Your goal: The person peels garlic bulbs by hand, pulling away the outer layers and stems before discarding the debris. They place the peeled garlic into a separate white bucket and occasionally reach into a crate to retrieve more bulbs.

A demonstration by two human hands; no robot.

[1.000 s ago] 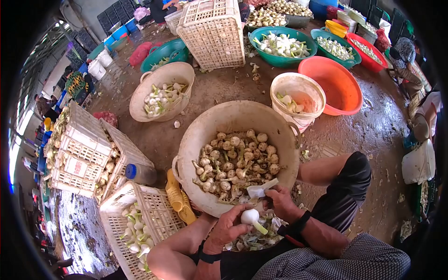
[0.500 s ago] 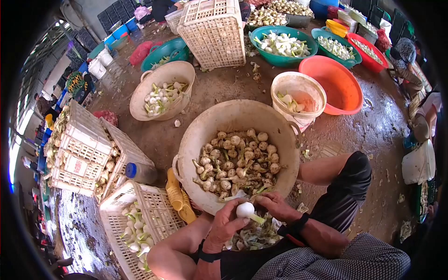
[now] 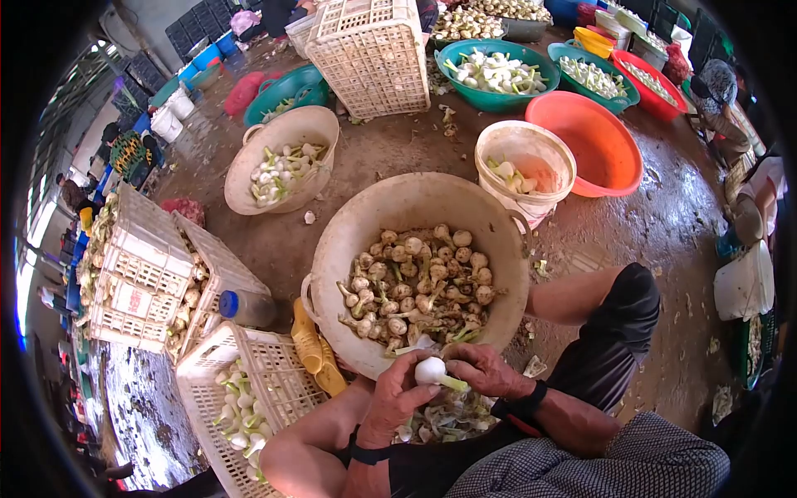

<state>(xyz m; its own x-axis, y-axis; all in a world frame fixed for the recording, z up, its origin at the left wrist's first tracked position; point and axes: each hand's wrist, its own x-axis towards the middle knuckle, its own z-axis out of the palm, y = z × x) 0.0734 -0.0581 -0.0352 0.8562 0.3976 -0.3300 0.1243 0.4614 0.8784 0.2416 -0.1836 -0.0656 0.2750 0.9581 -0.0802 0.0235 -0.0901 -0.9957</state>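
My left hand (image 3: 396, 396) is closed around a peeled white garlic bulb (image 3: 430, 371) with a short green stem. My right hand (image 3: 490, 373) is at the bulb's right side, fingers curled and pinched together; what lies between them is hidden. A scrap of pale skin (image 3: 425, 342) shows just beyond the left fingers. In front of both hands stands a large beige tub (image 3: 349, 224) holding many unpeeled, soil-stained bulbs (image 3: 403, 290). Loose peelings (image 3: 452, 417) lie below the hands, between my legs.
At left are a white crate (image 3: 278, 365) with peeled bulbs, yellow shoes (image 3: 309, 344) and a blue-lidded jar (image 3: 249, 308). Ahead stand a beige basin (image 3: 241, 178), a white bucket (image 3: 491, 197), an orange basin (image 3: 610, 158) and an upright crate (image 3: 369, 66). People sit at both sides.
My right fingers have come closer to the bulb and now meet its side. The bulb stays in my left hand, shifted slightly left. The whole view has moved a little.
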